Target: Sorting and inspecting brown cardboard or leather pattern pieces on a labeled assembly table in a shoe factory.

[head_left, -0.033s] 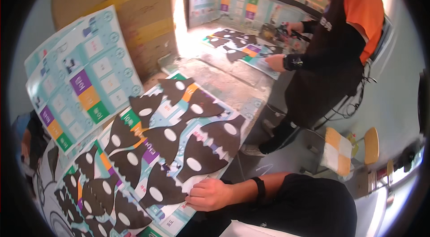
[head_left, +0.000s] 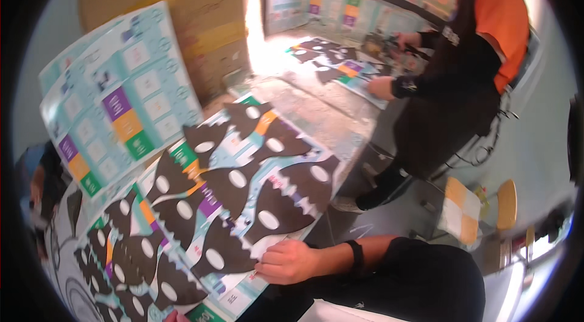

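Note:
Many dark brown, leaf-like flat pieces with white ovals and jagged edges lie on a printed sheet (head_left: 234, 299) in front of me. My right hand (head_left: 286, 261) rests at the sheet's near right edge, its fingers curled in beside the tip of one dark cut-out piece (head_left: 228, 249). Whatever is between those fingers, if anything, is hidden. Of my left hand (head_left: 176, 317), only a bit of the fingers shows at the lower edge, close to another dark cut-out piece (head_left: 176, 285). Its grip is out of sight.
Another printed sheet (head_left: 121, 87) stands tilted at the left, before a large cardboard box (head_left: 213, 30). Across the worn table (head_left: 304, 100), a person in an orange shirt and dark apron (head_left: 450, 91) works over more dark pieces. A stool (head_left: 459, 209) stands at the right.
The scene has shifted slightly to the right in view. A little more of my left fingers shows at the lower edge. My right hand stays at the sheet's edge, still curled.

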The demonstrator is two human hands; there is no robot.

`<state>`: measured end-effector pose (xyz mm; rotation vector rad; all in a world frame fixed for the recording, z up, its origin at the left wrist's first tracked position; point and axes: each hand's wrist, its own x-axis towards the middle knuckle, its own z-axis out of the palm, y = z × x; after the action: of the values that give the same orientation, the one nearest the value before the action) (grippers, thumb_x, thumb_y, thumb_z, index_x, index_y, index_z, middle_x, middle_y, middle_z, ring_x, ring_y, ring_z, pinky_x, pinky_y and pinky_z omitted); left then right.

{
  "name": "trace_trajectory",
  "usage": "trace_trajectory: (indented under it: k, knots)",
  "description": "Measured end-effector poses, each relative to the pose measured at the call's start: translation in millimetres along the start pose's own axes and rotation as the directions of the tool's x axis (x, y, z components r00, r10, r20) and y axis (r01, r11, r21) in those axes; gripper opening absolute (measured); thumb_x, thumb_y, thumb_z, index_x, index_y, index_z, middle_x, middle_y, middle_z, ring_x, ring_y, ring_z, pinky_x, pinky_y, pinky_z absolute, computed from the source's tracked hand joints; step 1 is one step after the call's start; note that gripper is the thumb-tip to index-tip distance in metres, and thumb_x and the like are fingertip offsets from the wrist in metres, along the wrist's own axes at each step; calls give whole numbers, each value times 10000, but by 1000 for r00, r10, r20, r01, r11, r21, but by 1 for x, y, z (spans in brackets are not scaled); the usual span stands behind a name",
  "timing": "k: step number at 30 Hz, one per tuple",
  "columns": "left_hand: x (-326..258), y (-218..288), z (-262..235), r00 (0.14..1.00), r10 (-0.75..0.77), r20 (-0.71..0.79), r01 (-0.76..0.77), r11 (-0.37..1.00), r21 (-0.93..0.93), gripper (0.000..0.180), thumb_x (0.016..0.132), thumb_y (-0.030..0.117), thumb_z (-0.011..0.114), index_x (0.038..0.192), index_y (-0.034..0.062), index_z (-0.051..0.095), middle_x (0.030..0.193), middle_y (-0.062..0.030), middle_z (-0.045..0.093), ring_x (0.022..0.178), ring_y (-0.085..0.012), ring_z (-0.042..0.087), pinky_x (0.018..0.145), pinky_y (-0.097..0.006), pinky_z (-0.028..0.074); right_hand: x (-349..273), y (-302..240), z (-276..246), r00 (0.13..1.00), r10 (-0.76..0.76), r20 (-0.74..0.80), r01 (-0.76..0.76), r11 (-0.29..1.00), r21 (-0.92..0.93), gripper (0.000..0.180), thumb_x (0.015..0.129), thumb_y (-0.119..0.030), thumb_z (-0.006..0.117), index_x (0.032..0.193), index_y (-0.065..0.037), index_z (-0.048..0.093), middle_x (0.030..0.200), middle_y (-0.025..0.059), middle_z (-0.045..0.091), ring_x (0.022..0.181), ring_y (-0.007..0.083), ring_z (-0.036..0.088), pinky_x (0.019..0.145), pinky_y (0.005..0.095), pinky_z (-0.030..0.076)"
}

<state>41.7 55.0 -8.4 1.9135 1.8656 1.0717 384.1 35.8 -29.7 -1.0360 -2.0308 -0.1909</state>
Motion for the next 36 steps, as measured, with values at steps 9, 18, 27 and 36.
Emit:
trace_trajectory:
  k: [9,18,27,36]
  knots:
    - [-16,-61,-50,991,102,-91,-118,975,-186,158,794,109,761,924,35,709,741,-96,647,657,-239,625,603,-340,491,16,-95,36,998,6,68,-1,997,-80,176,682,24,698,838,-42,649,716,69,577,587,228,556,521,356,421]
    - [-59,-66,-95,992,55,-113,-86,953,-290,193,828,191,775,943,47,718,711,-66,634,598,-172,624,558,-297,476,-7,-140,32,989,41,143,-29,996,-88,167,731,19,688,879,-34,630,736,116,563,631,312,572,548,398,441]
    - [-65,-68,-99,992,88,-88,-113,936,-333,179,828,135,772,958,32,705,734,-59,631,593,-137,605,550,-275,464,-3,-157,24,995,8,100,0,996,-85,114,780,-11,655,889,-9,626,734,140,550,627,340,564,527,434,442]
    - [-67,-67,-100,990,98,-105,-128,932,-340,164,835,137,759,947,31,704,701,-53,612,578,-143,596,541,-275,450,14,-167,16,994,-56,95,68,990,-124,36,866,-63,710,851,-31,704,730,99,627,624,270,627,544,368,516]
